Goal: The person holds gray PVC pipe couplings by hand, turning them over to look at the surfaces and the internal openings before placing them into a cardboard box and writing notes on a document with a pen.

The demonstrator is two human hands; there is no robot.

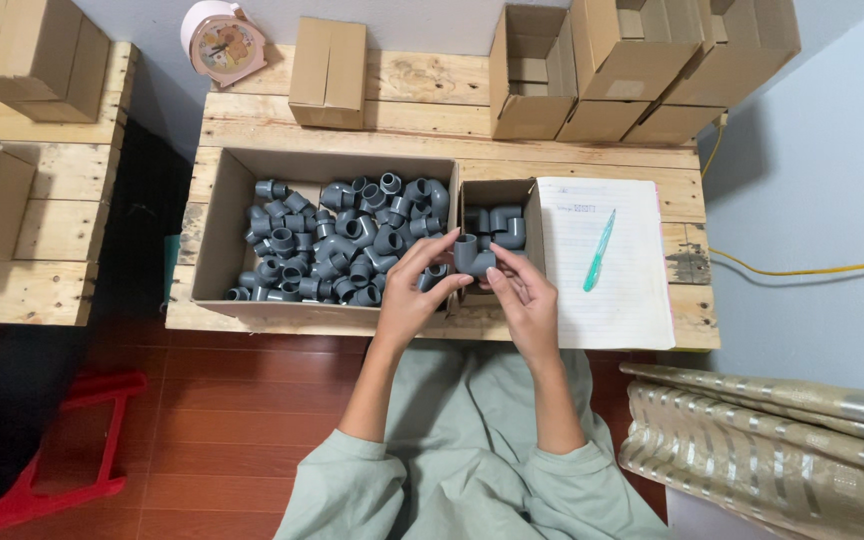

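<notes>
My left hand (414, 292) and my right hand (525, 296) together hold a grey plastic pipe elbow (472, 254) between their fingertips, above the wall between two boxes. To the left, a large open cardboard box (214, 240) holds several grey pipe fittings (352, 240). A small open cardboard box (480, 190) to the right holds a few more grey elbows (505, 224).
An open lined notebook (612, 300) with a green pen (599, 252) lies right of the small box on the wooden pallet table (432, 130). Cardboard boxes (602, 70) stand at the back, a pink clock (220, 40) at back left, and a red stool (42, 480) on the floor.
</notes>
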